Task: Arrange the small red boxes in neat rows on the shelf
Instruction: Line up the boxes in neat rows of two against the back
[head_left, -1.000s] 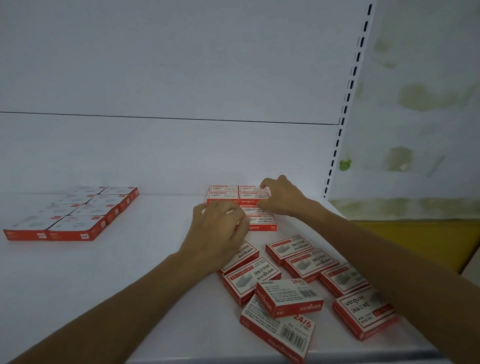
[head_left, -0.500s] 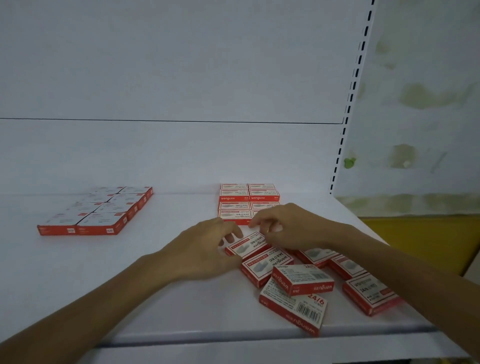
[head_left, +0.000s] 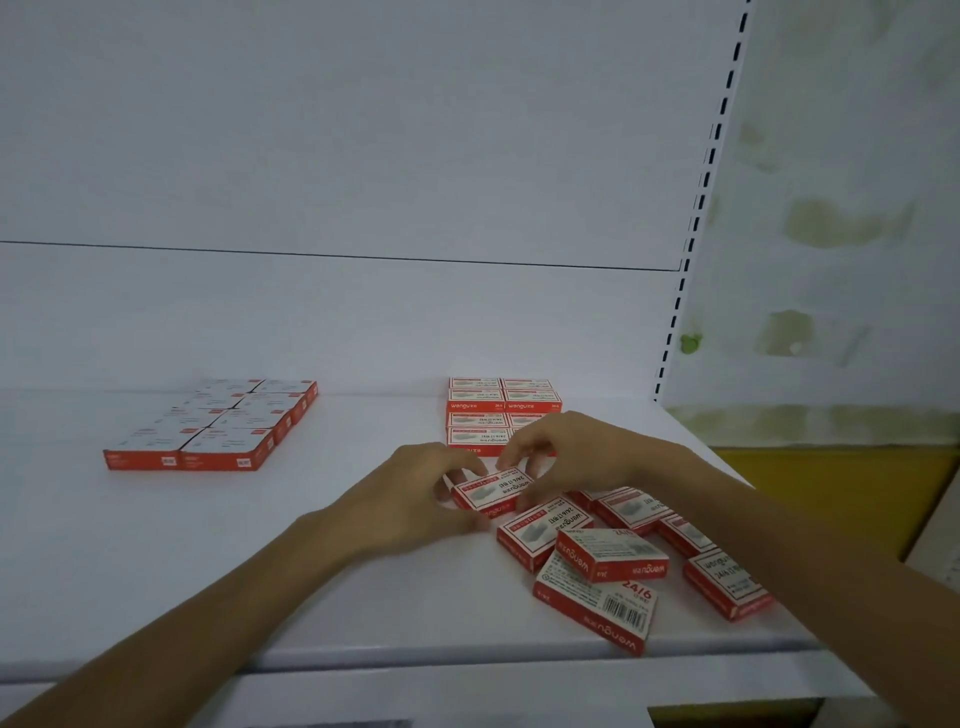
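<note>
On the white shelf (head_left: 260, 582) a small red box (head_left: 491, 492) lies between my two hands. My left hand (head_left: 410, 504) holds its left end with curled fingers. My right hand (head_left: 571, 452) grips its right end from above. Behind them stands a neat block of red boxes (head_left: 501, 410), two wide, partly hidden by my right hand. Several loose red boxes (head_left: 608, 561) lie scattered at the front right, one stacked on another (head_left: 597, 603) near the shelf's front edge.
Another tidy block of red boxes (head_left: 218, 426) sits at the left of the shelf. The white back panel (head_left: 363, 312) rises behind. A slotted upright (head_left: 696, 218) bounds the shelf on the right, with a stained wall (head_left: 841, 234) beyond.
Both hands pulled back from the arranged block at the rear and came together on one loose box at the front. The view has shifted slightly.
</note>
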